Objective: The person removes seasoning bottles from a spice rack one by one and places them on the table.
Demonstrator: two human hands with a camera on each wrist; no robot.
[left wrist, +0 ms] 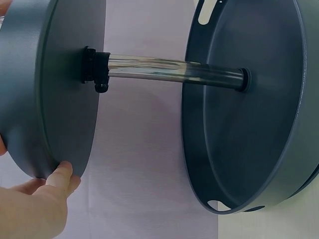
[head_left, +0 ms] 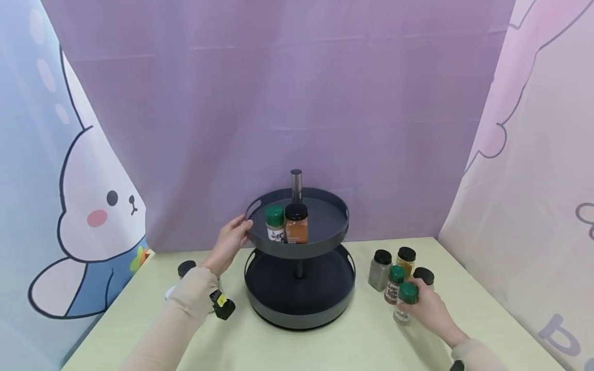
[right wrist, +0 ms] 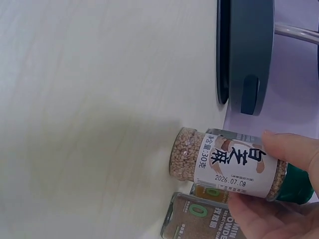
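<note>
My left hand (head_left: 228,246) grips the left rim of the upper tray (head_left: 320,249) of a dark two-tier turntable. In the left wrist view, its fingers (left wrist: 59,179) curl against the tray's edge and underside. A green-capped jar (head_left: 276,232) and a black-capped jar of orange powder (head_left: 297,232) stand on that tray. At the right, my right hand (head_left: 432,310) holds a green-capped sesame seed jar (right wrist: 234,162) between thumb and fingers. Close to it are a second green-capped jar (head_left: 393,289) and a black-capped jar (head_left: 424,276), partly hidden by the hand.
Beyond the right hand stand a jar of grey powder (head_left: 379,273) and a yellow one (head_left: 406,263). The turntable's lower tray (head_left: 301,320) rests on the table. A black-capped jar (head_left: 186,267) and a white item (head_left: 170,292) are partly hidden behind the left forearm. Curtains (head_left: 297,103) enclose the table.
</note>
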